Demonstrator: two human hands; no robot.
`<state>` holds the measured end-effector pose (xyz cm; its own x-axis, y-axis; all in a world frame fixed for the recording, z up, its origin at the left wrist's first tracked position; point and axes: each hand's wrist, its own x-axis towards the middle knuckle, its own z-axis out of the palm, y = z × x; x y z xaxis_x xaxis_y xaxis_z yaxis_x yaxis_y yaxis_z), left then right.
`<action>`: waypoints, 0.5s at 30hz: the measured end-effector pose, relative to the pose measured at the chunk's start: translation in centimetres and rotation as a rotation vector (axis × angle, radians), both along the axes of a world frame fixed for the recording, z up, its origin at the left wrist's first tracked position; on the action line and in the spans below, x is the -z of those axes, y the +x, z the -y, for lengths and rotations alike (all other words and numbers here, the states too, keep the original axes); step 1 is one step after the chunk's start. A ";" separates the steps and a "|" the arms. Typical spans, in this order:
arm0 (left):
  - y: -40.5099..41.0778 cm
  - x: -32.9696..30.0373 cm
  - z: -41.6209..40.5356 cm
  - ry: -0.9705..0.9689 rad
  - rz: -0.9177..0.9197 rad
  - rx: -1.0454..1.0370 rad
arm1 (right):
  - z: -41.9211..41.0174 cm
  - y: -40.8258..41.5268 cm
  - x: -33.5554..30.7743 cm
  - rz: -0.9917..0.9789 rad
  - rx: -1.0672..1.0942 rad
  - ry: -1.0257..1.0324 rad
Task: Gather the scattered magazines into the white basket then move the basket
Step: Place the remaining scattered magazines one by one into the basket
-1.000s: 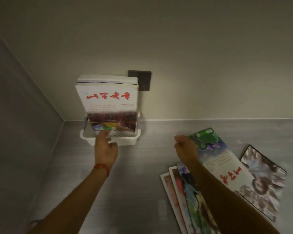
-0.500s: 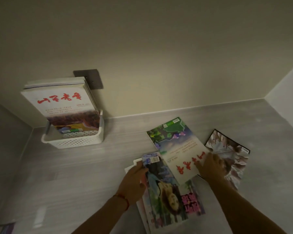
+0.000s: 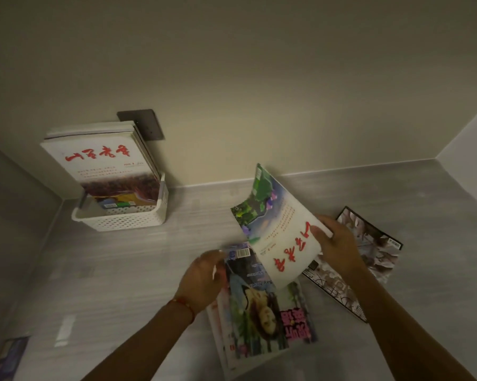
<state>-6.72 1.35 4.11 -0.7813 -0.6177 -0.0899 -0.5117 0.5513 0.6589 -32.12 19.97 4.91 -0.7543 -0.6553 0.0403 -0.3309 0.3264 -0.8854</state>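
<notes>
The white perforated basket (image 3: 127, 221) stands at the back left against the wall, with several magazines (image 3: 99, 158) upright in it. My right hand (image 3: 337, 244) grips the edge of a white magazine with red characters and a green picture (image 3: 275, 224), tilted up off the surface. My left hand (image 3: 204, 279) holds the top left corner of a magazine with a portrait cover (image 3: 259, 306), which lies on top of a small stack. A dark-edged magazine (image 3: 374, 251) lies flat to the right, partly under my right hand.
The grey surface (image 3: 121, 284) ends at walls on the left, back and right. A dark wall plate (image 3: 142, 122) sits behind the basket. A bluish item (image 3: 9, 356) lies at the bottom left corner.
My right hand has lifted the white magazine with red characters up off the pile and tilted it. My left hand stays at the corner of the portrait magazine. The view has shifted slightly right.
</notes>
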 end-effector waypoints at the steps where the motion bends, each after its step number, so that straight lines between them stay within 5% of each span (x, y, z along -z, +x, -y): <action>1: -0.3 -1.2 0.4 -0.049 -0.048 -0.012 | 0.5 0.1 -1.5 0.002 -0.042 -0.030; 9: -1.5 -10.1 4.7 -0.508 -0.172 0.136 | 7.7 3.8 -12.7 -0.090 -0.398 -0.041; 12: -0.1 -10.4 6.2 -0.240 -0.174 0.194 | 11.3 6.4 -14.3 -0.100 -0.476 -0.013; 15: 2.4 -10.3 7.6 0.200 -0.267 0.032 | 14.1 8.0 -14.6 -0.099 -0.492 -0.022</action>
